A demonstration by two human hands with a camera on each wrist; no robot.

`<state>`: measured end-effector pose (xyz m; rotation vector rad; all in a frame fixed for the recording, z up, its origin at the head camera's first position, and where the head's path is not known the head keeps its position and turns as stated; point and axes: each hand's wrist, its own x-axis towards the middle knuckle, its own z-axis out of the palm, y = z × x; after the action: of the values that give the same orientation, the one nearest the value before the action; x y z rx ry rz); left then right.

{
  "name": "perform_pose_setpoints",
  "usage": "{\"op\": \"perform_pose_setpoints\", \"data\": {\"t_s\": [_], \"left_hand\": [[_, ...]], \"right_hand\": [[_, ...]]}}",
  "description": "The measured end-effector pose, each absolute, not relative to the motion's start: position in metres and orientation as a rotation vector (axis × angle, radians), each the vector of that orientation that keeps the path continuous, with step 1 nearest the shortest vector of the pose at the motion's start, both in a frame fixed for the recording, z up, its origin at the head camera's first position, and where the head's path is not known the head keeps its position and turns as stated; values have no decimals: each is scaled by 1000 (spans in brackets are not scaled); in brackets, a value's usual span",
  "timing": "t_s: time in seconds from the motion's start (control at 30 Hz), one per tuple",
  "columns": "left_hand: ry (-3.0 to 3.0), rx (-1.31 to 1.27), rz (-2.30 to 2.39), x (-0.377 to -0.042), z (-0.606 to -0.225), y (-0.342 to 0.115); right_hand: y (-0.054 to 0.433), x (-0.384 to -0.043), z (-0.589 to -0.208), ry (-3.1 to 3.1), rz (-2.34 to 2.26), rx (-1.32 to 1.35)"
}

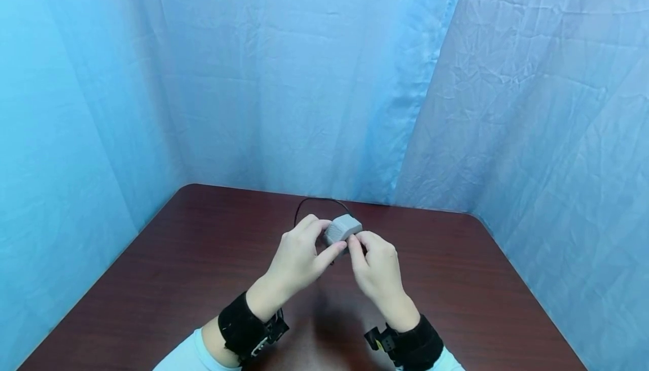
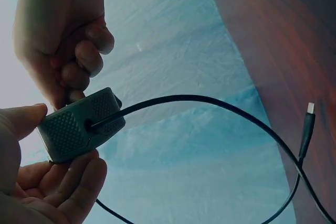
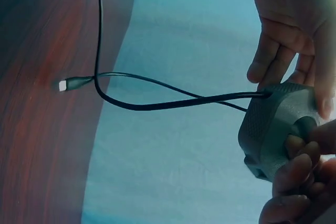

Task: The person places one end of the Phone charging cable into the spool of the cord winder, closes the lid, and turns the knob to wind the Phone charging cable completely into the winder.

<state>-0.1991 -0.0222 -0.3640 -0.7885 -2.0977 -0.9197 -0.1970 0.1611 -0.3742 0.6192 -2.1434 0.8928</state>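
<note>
A small grey block (image 1: 342,228) with textured sides is held up over the table between both hands. My left hand (image 1: 299,255) grips it with thumb and fingertips on opposite sides. At its lower right corner, the thumb and curled fingers of my right hand (image 1: 377,267) pinch the block; in the right wrist view a dark rounded part (image 3: 303,127) shows beside these fingertips, partly hidden. A black cable (image 2: 189,98) comes out of a hole in one textured side and loops away. The loose end carries a plug (image 2: 307,124) with a metal tip.
Beneath the hands lies a dark red-brown wooden table (image 1: 177,281). Blue curtains (image 1: 284,78) hang behind it and along both sides. Black straps with small cameras are round both wrists. The cable crosses over itself near its plug.
</note>
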Motion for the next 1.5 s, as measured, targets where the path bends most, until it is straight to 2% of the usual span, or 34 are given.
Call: {"op": "perform_pose_setpoints", "data": {"t_s": [0.33,0.67,0.97,1.2,1.5], "left_hand": [[-2176,-719,-1012,-200,-362,-28],[-2290,-564,-1175,-208,-354,-45],[-2399,-471,-1400,-215,-344,-63],[-2462,-538,-1682,-223,-347,-67],[-2518,-675,-1711,-217,-352,-51]], "right_hand": [[166,-199,-374,-2101,822,721],[186,-197,-352,-2024,845,806],[202,-197,-334,-1870,565,962],[200,-200,-335,-1843,429,1109],[183,-203,-359,-1979,342,1034]]}}
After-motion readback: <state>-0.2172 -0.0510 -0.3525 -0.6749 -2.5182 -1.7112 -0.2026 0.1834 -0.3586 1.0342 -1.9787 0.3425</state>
